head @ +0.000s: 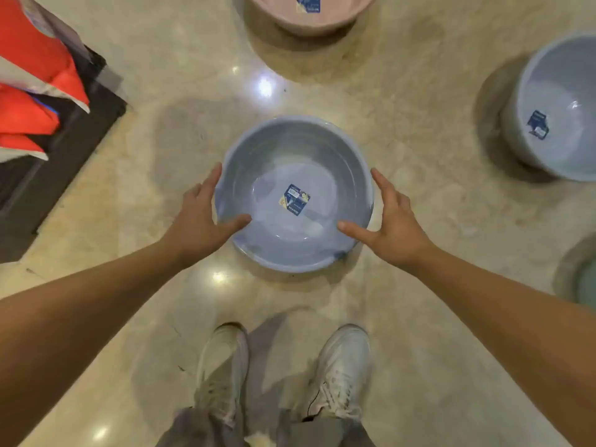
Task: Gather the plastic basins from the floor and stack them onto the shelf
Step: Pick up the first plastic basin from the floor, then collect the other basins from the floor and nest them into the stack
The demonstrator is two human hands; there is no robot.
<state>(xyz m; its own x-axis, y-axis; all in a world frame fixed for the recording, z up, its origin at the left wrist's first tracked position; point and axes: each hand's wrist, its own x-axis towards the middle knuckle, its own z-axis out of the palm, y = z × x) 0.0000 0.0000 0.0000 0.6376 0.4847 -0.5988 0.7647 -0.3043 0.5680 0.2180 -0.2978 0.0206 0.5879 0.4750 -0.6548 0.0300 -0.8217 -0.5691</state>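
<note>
A blue basin [294, 193] sat on the shiny tan floor [419, 91], just in front of the person's two white shoes [342, 369]. It had a small sticker [294, 199] stuck in the middle of its bottom. The left hand [201, 217] was at the left side of the blue basin, spread open, with its thumb over the rim and its fingers along the outside wall. The right hand [392, 221] was at the right side in the same way, spread open with its thumb over the rim. The hands had not closed tight on it, and the basin sat flat on the floor. Beyond the blue basin was a pink basin [306, 11]. Off to its right sat a pale blue basin [558, 108]. Far to its left were red packs [29, 75] on a dark shelf [64, 130].
</note>
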